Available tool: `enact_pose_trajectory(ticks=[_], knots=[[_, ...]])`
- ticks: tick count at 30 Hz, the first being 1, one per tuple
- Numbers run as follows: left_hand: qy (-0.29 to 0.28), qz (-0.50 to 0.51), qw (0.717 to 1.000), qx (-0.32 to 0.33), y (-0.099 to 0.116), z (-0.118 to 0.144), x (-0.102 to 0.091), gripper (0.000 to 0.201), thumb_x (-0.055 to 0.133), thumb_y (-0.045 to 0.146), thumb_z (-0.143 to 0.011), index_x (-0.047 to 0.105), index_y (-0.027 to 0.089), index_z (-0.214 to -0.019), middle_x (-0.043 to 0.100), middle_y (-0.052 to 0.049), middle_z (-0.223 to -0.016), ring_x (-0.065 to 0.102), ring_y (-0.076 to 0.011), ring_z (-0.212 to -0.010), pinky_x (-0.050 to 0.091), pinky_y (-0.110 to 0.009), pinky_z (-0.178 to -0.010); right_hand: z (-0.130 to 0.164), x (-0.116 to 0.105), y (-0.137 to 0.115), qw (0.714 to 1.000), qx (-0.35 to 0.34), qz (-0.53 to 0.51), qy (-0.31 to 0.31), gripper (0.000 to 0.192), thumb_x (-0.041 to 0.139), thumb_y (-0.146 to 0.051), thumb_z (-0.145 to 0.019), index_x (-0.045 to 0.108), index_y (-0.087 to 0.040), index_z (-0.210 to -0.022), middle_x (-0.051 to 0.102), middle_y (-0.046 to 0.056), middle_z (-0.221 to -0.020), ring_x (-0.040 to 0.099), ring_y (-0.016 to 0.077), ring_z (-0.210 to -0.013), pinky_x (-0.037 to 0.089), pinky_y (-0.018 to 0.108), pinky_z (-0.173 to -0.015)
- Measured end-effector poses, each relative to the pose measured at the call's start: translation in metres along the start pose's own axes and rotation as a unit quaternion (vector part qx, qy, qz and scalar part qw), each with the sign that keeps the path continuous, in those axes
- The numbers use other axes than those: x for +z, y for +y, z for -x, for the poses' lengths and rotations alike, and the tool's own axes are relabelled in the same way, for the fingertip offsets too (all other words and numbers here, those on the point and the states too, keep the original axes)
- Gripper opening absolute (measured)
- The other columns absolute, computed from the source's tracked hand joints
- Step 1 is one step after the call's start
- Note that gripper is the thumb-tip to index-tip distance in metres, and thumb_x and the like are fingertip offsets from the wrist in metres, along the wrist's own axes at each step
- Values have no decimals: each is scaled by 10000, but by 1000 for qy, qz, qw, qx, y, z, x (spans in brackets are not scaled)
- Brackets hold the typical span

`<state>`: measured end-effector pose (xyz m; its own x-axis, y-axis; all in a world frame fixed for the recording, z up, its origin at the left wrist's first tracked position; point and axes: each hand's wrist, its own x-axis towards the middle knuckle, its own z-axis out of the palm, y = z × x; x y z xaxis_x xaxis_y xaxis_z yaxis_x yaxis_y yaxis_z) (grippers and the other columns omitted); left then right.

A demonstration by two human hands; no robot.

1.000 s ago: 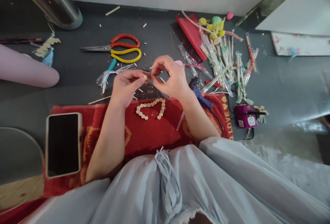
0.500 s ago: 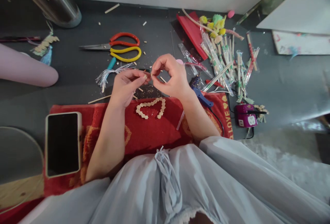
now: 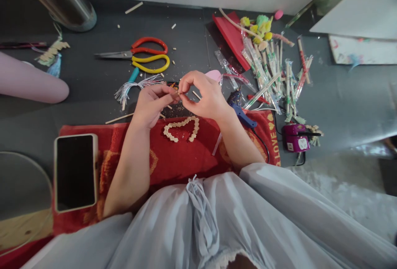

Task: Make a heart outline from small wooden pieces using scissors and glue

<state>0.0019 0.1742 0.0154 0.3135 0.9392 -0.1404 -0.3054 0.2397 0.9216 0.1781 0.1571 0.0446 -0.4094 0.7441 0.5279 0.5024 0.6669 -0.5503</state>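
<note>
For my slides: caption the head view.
Both hands, left hand and right hand, pinch a tiny piece above a bead heart on red cloth.

Even daylight, soft shadows cast under the forearms, glare seen on the steel post (image 3: pixel 58 0), edges bowed by wide-angle distortion, slight softness throughout.

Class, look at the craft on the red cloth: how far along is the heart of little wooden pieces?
Done: a row of small pale wooden pieces already forms the top and both sides of a heart on the red cloth. In hand: the left hand and right hand pinch one tiny piece between fingertips above it. Left: the heart's lower point is open; wrapped chopsticks lie unused.
</note>
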Motion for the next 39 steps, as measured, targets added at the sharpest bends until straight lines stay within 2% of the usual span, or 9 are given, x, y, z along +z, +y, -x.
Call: enact_pose_trajectory(ticks=[13, 19, 24, 33, 39], knots=[[3, 3, 1000, -7, 6, 3, 1, 149, 841, 148, -650, 694, 169, -656, 681, 35, -629, 668, -100, -607, 575, -231, -659, 1, -2, 0, 1000, 15, -1, -15, 228, 536, -41, -838, 439, -230, -920, 604, -17, -909, 610, 124, -846, 532, 326, -783], [4, 10, 1000, -10, 2, 3, -3, 307, 956, 331, -571, 707, 173, -659, 709, 18, -666, 672, -99, -620, 582, -227, -665, 1, -1, 0, 1000, 20, -11, -12, 218, 544, -56, -858, 425, -232, -908, 598, -22, -887, 603, 114, -823, 524, 304, -762], [-4, 13, 1000, 2, -1, 1, -6, 411, 974, 460, -465, 732, 187, -654, 721, 17, -666, 664, -87, -603, 573, -204, -639, 1, 0, 0, 999, 29, -17, -21, 203, 538, -71, -874, 417, -232, -896, 588, -24, -872, 601, 117, -822, 517, 303, -766], [8, -11, 1000, -3, -2, 0, -7, 373, 973, 412, -496, 724, 187, -658, 721, 5, -669, 664, -102, -606, 579, -227, -643, 2, 1, 2, 998, 58, -24, -32, 167, 547, -91, -872, 460, -231, -898, 621, -6, -882, 622, 134, -832, 547, 326, -793], [-6, -35, 999, -7, 2, 2, -7, 229, 926, 304, -589, 750, 186, -676, 716, 1, -649, 661, -104, -603, 568, -218, -626, 3, -1, 9, 997, 53, -60, -14, 79, 597, -242, -935, 582, -203, -1002, 673, -1, -923, 646, 106, -793, 558, 294, -779]])
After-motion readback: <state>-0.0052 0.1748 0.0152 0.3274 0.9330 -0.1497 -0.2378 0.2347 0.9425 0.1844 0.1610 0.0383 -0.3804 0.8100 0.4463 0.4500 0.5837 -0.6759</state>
